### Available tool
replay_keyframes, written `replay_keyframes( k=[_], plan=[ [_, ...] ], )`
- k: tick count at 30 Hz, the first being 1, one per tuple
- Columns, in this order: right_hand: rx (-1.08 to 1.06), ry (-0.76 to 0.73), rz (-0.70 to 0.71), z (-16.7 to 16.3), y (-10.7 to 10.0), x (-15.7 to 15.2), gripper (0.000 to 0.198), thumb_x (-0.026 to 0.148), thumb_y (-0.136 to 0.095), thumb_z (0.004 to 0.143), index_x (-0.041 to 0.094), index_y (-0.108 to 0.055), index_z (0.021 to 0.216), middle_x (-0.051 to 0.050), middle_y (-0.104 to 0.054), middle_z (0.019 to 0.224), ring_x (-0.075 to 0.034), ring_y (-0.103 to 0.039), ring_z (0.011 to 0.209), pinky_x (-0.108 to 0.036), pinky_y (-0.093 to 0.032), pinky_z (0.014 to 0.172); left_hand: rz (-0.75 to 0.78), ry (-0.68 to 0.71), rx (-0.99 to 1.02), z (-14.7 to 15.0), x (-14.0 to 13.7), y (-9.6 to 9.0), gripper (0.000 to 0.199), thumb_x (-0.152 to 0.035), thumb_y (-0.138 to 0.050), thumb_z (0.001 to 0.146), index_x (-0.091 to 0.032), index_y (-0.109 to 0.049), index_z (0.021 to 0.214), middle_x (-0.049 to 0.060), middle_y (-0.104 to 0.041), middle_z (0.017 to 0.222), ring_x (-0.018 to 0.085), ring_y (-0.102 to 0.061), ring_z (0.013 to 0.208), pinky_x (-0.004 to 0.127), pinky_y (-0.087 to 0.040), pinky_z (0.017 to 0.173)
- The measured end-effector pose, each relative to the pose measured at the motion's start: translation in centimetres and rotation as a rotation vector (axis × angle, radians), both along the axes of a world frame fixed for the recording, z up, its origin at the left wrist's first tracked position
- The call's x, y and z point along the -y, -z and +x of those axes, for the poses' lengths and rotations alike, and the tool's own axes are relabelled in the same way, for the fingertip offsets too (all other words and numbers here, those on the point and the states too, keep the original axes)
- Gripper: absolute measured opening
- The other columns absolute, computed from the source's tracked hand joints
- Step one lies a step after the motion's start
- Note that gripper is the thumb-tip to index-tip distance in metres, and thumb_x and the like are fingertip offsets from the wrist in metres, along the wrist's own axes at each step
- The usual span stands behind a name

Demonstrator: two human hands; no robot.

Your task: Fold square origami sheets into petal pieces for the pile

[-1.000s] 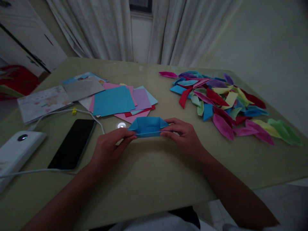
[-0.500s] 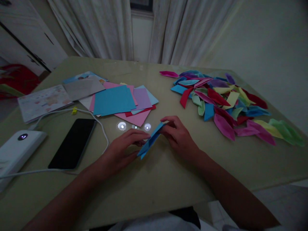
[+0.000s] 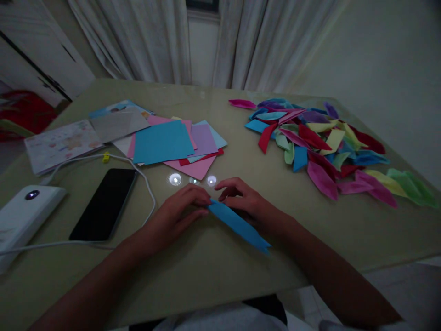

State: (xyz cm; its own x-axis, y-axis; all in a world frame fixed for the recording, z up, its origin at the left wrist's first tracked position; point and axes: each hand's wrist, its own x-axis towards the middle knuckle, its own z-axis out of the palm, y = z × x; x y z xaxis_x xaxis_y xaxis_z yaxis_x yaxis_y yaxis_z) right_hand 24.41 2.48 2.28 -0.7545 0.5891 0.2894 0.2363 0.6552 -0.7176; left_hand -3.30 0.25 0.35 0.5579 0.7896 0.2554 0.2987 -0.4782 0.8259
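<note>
A folded strip of blue paper [image 3: 239, 225] with a notched far end slants down to the right just above the table. My left hand [image 3: 184, 209] pinches its upper left end between thumb and fingertips. Beside that end is my right hand [image 3: 243, 202], its index finger bent over and apart from the thumb. The strip passes in front of part of the right palm, and whether those fingers touch it I cannot tell.
A pile of folded colored paper pieces [image 3: 310, 138] lies at the right. Flat paper sheets [image 3: 163, 142] and a printed booklet [image 3: 65, 145] are at the back left. A black phone [image 3: 103, 204], a white power bank [image 3: 29, 216] and a white cable [image 3: 149, 193] lie at the left.
The blue paper strip has swung round, from slanting up to the right to slanting down to the right. My right hand has let go of its end and moved slightly down and left.
</note>
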Motion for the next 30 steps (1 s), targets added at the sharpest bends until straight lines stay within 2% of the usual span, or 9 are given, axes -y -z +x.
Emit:
replay_keyframes(
  k=[4,8,10,13,17,22,30],
  plan=[
    [-0.065,-0.065,0.018,0.1,-0.1,0.0,0.016,0.014,-0.066,0.103,0.019,-0.072,0.117,-0.014,-0.056,0.140,-0.021,-0.065,0.113,-0.037,-0.060,0.099,-0.118,0.021,0.016,0.2,0.4,-1.1,0.013,-0.026,-0.067,0.106,-0.028,-0.072,0.118,0.007,-0.066,0.147,0.025,-0.065,0.133,0.041,-0.053,0.110],
    [-0.048,-0.075,0.005,0.1,-0.7,0.2,0.012,0.015,-0.066,0.103,0.020,-0.074,0.111,-0.011,-0.059,0.132,-0.020,-0.064,0.109,-0.036,-0.060,0.094,-0.314,0.040,0.132,0.5,1.0,-1.6,0.013,-0.031,-0.071,0.103,-0.027,-0.074,0.115,0.005,-0.077,0.119,0.022,-0.075,0.110,0.036,-0.061,0.096],
    [-0.041,-0.071,0.011,0.1,-0.9,0.3,0.013,0.014,-0.064,0.103,0.020,-0.075,0.108,-0.012,-0.059,0.131,-0.020,-0.064,0.107,-0.035,-0.061,0.092,-0.343,0.045,0.161,0.7,1.2,-1.6,0.018,-0.030,-0.072,0.103,-0.029,-0.074,0.120,0.004,-0.078,0.113,0.021,-0.076,0.104,0.034,-0.062,0.092],
    [-0.050,-0.072,0.005,0.1,-0.8,0.3,0.013,0.016,-0.066,0.104,0.021,-0.077,0.108,-0.011,-0.060,0.132,-0.019,-0.065,0.105,-0.034,-0.062,0.090,-0.301,0.085,0.180,0.9,1.1,-1.7,0.025,-0.029,-0.074,0.101,-0.030,-0.073,0.127,0.007,-0.077,0.118,0.023,-0.075,0.111,0.037,-0.063,0.097],
    [-0.056,-0.062,-0.008,0.0,-0.7,0.3,0.017,0.014,-0.065,0.104,0.022,-0.079,0.108,-0.011,-0.062,0.132,-0.019,-0.065,0.104,-0.035,-0.062,0.091,-0.213,0.115,0.166,1.0,0.8,-1.6,0.020,-0.027,-0.072,0.102,-0.028,-0.075,0.122,0.008,-0.078,0.113,0.023,-0.076,0.108,0.037,-0.063,0.094],
    [-0.102,-0.077,-0.006,0.0,-0.8,0.4,0.027,0.004,-0.060,0.101,0.022,-0.080,0.101,-0.011,-0.064,0.131,-0.018,-0.066,0.104,-0.035,-0.062,0.093,-0.140,0.095,0.190,0.9,0.8,-1.5,0.013,-0.022,-0.072,0.103,-0.026,-0.077,0.113,0.006,-0.079,0.108,0.022,-0.076,0.104,0.035,-0.061,0.093],
    [-0.175,-0.100,-0.067,0.2,-0.9,0.5,0.028,0.007,-0.057,0.097,0.022,-0.077,0.109,-0.013,-0.064,0.136,-0.021,-0.072,0.110,-0.041,-0.063,0.099,-0.085,0.044,0.242,0.8,0.8,-1.8,0.008,-0.018,-0.073,0.101,-0.025,-0.076,0.105,0.006,-0.079,0.107,0.019,-0.077,0.100,0.032,-0.062,0.087]
  ],
)
